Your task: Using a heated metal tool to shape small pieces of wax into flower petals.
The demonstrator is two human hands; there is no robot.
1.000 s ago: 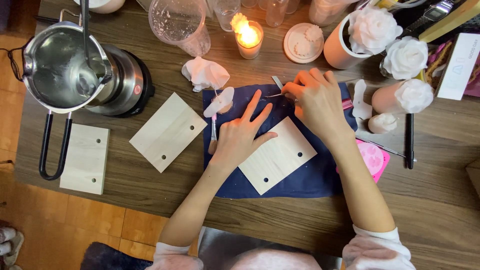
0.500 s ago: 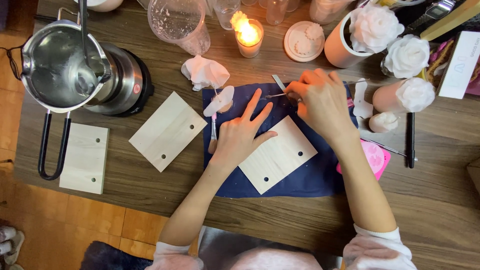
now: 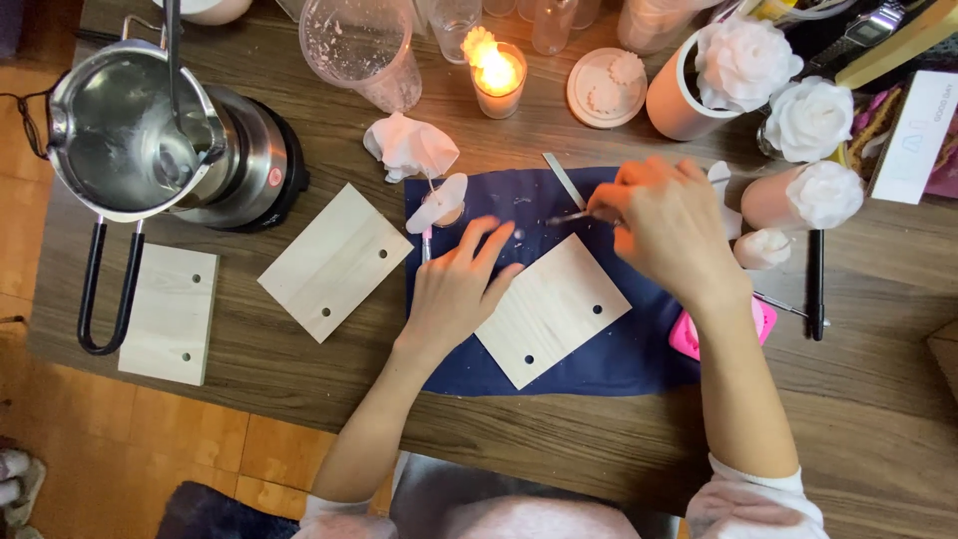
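My left hand [image 3: 457, 286] lies flat with fingers spread on a dark blue cloth [image 3: 599, 364], touching the left edge of a pale wooden board [image 3: 555, 307] with two holes. My right hand [image 3: 671, 228] hovers above the board's far corner, fingers pinched on a thin metal tool [image 3: 571, 217] whose tip points left over the cloth. A flat metal strip [image 3: 564, 180] lies just behind it. A white wax petal on a pink stick [image 3: 435, 208] rests left of my left hand.
A steel melting pot [image 3: 125, 135] with a black handle sits on a burner at the left. Two more wooden boards [image 3: 335, 262] [image 3: 170, 312] lie on the table. Behind stand a lit candle [image 3: 496, 75], a clear cup [image 3: 361, 45] and white wax roses [image 3: 808, 118]. A black pen [image 3: 815, 284] lies right.
My right hand with the thin tool has shifted a little over the cloth. My left hand stays pressed in the same place.
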